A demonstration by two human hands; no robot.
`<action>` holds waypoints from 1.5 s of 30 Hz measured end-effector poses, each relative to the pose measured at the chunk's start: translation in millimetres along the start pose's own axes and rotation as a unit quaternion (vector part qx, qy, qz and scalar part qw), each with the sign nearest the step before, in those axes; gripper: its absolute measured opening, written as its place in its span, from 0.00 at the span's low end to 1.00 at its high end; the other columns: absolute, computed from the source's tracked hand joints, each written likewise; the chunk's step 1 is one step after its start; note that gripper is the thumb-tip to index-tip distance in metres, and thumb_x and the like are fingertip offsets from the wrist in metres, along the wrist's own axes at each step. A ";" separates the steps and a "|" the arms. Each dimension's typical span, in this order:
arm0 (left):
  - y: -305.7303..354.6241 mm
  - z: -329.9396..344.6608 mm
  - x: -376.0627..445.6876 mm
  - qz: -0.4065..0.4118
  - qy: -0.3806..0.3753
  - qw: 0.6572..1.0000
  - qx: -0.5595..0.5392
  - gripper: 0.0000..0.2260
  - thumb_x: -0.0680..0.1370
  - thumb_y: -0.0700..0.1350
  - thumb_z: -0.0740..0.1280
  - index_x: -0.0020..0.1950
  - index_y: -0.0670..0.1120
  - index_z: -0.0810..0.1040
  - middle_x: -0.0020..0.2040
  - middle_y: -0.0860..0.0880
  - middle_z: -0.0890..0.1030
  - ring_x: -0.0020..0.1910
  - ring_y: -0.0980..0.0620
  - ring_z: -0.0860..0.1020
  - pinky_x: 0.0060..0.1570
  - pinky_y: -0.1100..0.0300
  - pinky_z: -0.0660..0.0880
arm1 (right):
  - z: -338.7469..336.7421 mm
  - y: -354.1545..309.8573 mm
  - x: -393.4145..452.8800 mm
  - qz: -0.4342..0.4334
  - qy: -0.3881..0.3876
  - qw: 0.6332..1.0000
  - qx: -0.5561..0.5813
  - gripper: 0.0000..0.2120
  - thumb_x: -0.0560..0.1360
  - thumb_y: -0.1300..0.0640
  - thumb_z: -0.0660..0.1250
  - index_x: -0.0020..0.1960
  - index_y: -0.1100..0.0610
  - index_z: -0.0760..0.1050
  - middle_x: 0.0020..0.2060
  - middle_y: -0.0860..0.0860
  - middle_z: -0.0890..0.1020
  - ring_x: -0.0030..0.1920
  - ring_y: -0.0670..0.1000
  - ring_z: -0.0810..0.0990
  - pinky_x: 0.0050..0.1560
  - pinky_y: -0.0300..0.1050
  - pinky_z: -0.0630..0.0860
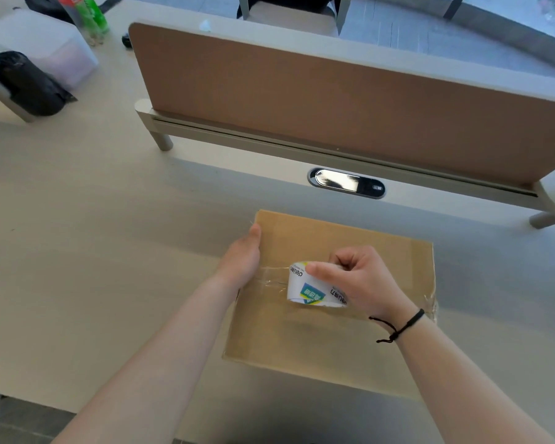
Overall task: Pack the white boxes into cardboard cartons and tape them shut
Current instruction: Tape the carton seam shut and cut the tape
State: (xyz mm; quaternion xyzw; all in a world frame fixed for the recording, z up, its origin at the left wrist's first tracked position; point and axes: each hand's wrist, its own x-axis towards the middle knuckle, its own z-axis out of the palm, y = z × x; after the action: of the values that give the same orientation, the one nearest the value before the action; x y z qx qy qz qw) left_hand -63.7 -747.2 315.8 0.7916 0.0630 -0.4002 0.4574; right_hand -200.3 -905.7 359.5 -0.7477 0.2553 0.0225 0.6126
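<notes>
A closed cardboard carton (327, 334) lies flat on the beige desk in front of me. My left hand (242, 257) rests against its left side, thumb on the top edge, pressing the end of a clear tape strip (271, 277). My right hand (362, 278) grips a tape roll (308, 288) with a white, blue and green label, held on the carton's top near its middle seam. The clear strip runs from the left edge to the roll. More clear tape wrinkles over the right edge (430, 302). No white boxes are visible.
A brown desk divider (334, 97) stands behind the carton, with a black cable port (346, 182) in the desk before it. At far left are a translucent plastic bin (42, 46), a black bag (26, 83) and green bottles (92, 17).
</notes>
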 end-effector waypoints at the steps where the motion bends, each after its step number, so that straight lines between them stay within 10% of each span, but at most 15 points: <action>1: -0.8 1.4 1.2 0.012 0.001 1.000 0.014 0.31 0.83 0.66 0.50 0.72 0.47 0.75 0.70 0.49 0.77 0.70 0.46 0.73 0.72 0.48 0.68 | -0.4 0.7 0.3 -0.001 0.002 1.000 -0.005 0.30 0.70 0.51 0.79 0.26 0.57 0.59 0.24 0.47 0.61 0.26 0.47 0.59 0.27 0.39 0.56; 14: -12.4 -0.2 10.5 0.069 -0.009 0.997 0.036 0.30 0.83 0.65 0.49 0.73 0.49 0.75 0.70 0.53 0.77 0.70 0.51 0.73 0.73 0.50 0.66 | -24.3 -12.5 -0.6 -0.011 0.002 0.973 -0.230 0.29 0.70 0.43 0.76 0.26 0.59 0.63 0.22 0.46 0.64 0.25 0.47 0.61 0.27 0.43 0.60; 25: -15.8 5.7 9.8 0.079 0.035 0.995 0.055 0.29 0.83 0.65 0.48 0.73 0.50 0.75 0.69 0.52 0.77 0.71 0.49 0.71 0.72 0.53 0.66 | -36.3 19.6 -0.2 0.024 -0.029 0.997 0.064 0.34 0.55 0.29 0.79 0.23 0.51 0.61 0.23 0.50 0.62 0.26 0.50 0.63 0.28 0.39 0.56; 31: -15.7 5.2 10.3 0.087 0.039 0.991 0.088 0.30 0.83 0.65 0.47 0.73 0.50 0.75 0.71 0.52 0.75 0.73 0.49 0.70 0.71 0.56 0.64 | -37.3 10.2 -6.9 -0.007 0.030 0.996 -0.082 0.33 0.67 0.48 0.80 0.25 0.52 0.55 0.24 0.46 0.58 0.27 0.49 0.57 0.26 0.40 0.54; 38: -18.4 3.3 12.9 0.093 0.029 0.991 0.087 0.31 0.82 0.67 0.47 0.71 0.50 0.77 0.69 0.52 0.78 0.71 0.49 0.72 0.73 0.50 0.65 | -49.6 6.2 -15.7 -0.050 0.014 0.970 -0.237 0.32 0.72 0.40 0.74 0.26 0.59 0.60 0.23 0.51 0.63 0.26 0.49 0.61 0.27 0.45 0.58; 45: -16.6 5.1 10.9 0.090 0.037 0.993 0.066 0.30 0.83 0.66 0.48 0.68 0.49 0.79 0.66 0.51 0.80 0.68 0.49 0.74 0.72 0.50 0.67 | -57.8 19.2 -20.4 0.025 0.028 0.999 0.009 0.33 0.65 0.34 0.76 0.26 0.54 0.60 0.24 0.49 0.60 0.26 0.49 0.59 0.27 0.39 0.56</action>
State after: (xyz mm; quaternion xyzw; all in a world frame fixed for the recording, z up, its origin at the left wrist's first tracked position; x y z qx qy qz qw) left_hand -67.1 -744.6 295.8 0.8365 -0.0186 -0.3312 0.4361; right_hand -242.0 -954.4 363.5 -0.7359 0.2910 0.0150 0.6112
